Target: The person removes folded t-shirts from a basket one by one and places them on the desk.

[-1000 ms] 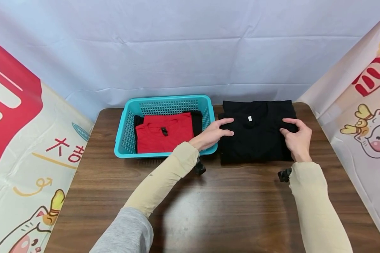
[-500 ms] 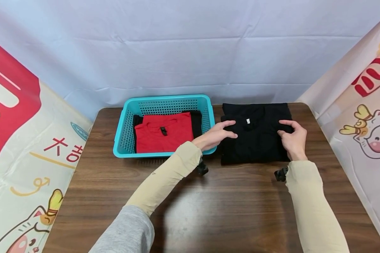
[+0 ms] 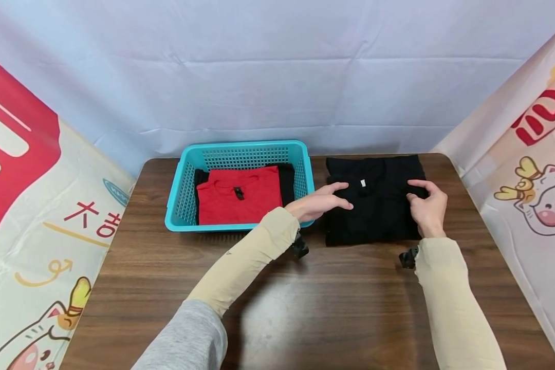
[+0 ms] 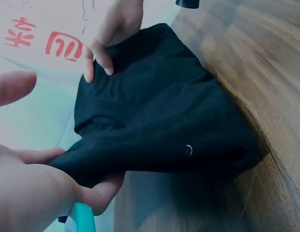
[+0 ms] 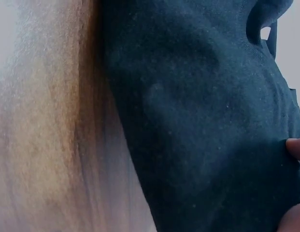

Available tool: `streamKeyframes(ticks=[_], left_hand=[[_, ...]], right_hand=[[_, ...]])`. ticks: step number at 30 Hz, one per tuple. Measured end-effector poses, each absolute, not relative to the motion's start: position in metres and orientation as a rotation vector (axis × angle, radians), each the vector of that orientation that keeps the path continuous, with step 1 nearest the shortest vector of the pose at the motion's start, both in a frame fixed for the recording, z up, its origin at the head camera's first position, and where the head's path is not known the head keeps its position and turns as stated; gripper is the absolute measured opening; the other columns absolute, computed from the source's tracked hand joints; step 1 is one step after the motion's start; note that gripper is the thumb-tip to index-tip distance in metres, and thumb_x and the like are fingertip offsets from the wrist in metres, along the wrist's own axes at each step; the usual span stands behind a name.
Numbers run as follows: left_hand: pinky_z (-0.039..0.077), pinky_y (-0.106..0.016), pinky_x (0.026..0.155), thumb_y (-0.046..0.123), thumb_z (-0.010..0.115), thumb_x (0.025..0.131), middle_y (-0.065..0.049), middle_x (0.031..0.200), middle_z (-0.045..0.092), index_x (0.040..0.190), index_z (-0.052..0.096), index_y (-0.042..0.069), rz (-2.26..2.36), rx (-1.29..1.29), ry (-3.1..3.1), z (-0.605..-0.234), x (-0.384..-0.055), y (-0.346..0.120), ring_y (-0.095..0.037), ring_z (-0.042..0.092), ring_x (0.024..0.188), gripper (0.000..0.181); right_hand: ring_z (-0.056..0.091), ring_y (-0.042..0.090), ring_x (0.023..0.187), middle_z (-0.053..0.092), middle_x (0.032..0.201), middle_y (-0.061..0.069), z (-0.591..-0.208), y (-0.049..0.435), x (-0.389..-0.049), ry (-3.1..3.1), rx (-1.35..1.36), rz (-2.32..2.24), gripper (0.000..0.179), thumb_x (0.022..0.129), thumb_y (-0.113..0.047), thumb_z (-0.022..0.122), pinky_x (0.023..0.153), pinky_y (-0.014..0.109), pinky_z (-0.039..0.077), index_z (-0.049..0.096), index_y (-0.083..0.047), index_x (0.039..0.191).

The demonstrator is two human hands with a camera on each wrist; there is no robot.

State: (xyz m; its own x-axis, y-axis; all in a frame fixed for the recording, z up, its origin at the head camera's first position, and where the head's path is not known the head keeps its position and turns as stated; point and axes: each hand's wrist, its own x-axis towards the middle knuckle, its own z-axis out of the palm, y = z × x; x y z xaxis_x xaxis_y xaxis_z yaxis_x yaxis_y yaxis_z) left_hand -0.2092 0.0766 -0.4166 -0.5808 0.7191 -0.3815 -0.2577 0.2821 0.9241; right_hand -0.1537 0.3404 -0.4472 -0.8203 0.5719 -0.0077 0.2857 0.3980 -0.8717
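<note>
A folded black T-shirt [image 3: 379, 210] lies on the wooden table at the right, its white neck label facing up. At its left edge my left hand [image 3: 321, 201] grips the cloth; in the left wrist view, the fingers of the left hand [image 4: 38, 183] hold that edge raised, with some fingertips underneath. The right hand [image 3: 430, 208] grips the opposite edge, thumb and forefinger on top of the fabric and the other fingers hidden. Only fingertips of this hand [image 5: 297, 149] show in the right wrist view, at the black T-shirt [image 5: 198, 111].
Left of the shirt stands a turquoise plastic basket [image 3: 213, 227]. In it a folded red T-shirt [image 3: 240, 200] lies over black cloth [image 3: 287, 180]. A pale curtain [image 3: 268, 92] hangs behind the wooden table [image 3: 333, 308], with printed cloths at both sides.
Both hands have come slightly closer together, the left moving right and the right moving left. The black T-shirt has shifted a little toward me, away from the curtain.
</note>
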Motion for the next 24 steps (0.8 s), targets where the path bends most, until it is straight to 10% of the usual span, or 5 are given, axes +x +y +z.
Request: streamKeyframes(ticks=[14,24], left_hand=[[0.017,-0.056,0.118,0.018,0.06,0.093,-0.002,0.16,0.019,0.152,0.028,0.019,1.492,0.268,1.671,-0.4154,-0.2056,0.0828,-0.026,0.018,0.147,0.067],[0.016,-0.058,0.117,0.016,0.062,0.092,-0.003,0.16,0.022,0.149,0.034,0.018,1.627,0.163,1.608,-0.4211,-0.2101,0.0848,-0.026,0.019,0.147,0.063]], right_hand=[[0.043,0.014,0.124,0.051,0.14,0.008,-0.4508,0.3445,-0.1535,-2.364,-0.816,1.384,0.036,0.092,-0.006,0.057,0.095,0.022,0.038,0.064,-0.013,0.126],[0.044,0.018,0.131,0.052,0.142,0.012,-0.4507,0.346,-0.1506,-2.416,-0.817,1.334,0.038,0.093,-0.008,0.053,0.108,0.032,0.036,0.061,-0.012,0.13]])
